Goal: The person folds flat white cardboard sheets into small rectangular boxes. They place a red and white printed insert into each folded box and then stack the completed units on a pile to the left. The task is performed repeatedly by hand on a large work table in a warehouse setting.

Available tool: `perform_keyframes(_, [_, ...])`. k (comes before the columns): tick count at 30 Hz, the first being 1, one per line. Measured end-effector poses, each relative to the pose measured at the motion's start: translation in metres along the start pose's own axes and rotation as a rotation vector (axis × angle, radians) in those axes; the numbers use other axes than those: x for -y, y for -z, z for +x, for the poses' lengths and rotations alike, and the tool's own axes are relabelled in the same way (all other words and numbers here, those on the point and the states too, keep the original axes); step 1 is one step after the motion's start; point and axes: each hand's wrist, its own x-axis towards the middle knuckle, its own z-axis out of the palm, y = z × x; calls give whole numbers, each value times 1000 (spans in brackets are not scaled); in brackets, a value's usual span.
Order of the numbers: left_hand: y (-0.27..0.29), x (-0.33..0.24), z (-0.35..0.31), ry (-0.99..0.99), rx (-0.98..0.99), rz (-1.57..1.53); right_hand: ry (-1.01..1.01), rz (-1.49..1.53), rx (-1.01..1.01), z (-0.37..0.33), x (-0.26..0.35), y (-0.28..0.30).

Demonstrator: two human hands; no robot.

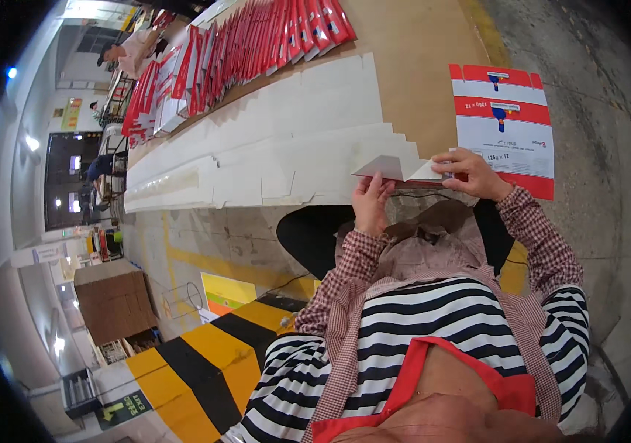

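At the table's near edge I hold a partly folded carton (383,166) with its pale inner side up and a flap standing. My left hand (374,207) is closed on its near left edge, thumb and fingers pressed to the board. My right hand (472,174) pinches the carton's right end, fingers bent over the raised flap. Just right of that hand lies a flat red and white printed carton blank (507,129), overhanging the table's right side. Part of the folded carton is hidden under my fingers.
A long row of red and white folded cartons (256,44) stands packed along the table's far side. White sheets (278,133) overlap on the brown cardboard tabletop (422,88). Beyond the left end are people, a brown cardboard box (112,299) and a yellow-black striped barrier (205,369).
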Motion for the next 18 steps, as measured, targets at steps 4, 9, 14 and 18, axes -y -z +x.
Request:
perform_keyframes(4, [-11, -10, 6, -60, -17, 110, -5, 2, -3, 2, -2, -1])
perform_keyframes(9, [-22, 13, 24, -887, 109, 718, 19, -31, 0, 1, 3, -4])
perform_keyframes(14, [-85, 2, 36, -1097, 817, 1333, -14, -153, 237, -9, 27, 16])
perform_keyframes(18, [-72, 3, 60, -1094, 916, 1450, -63, -470, 13, -47, 39, 33])
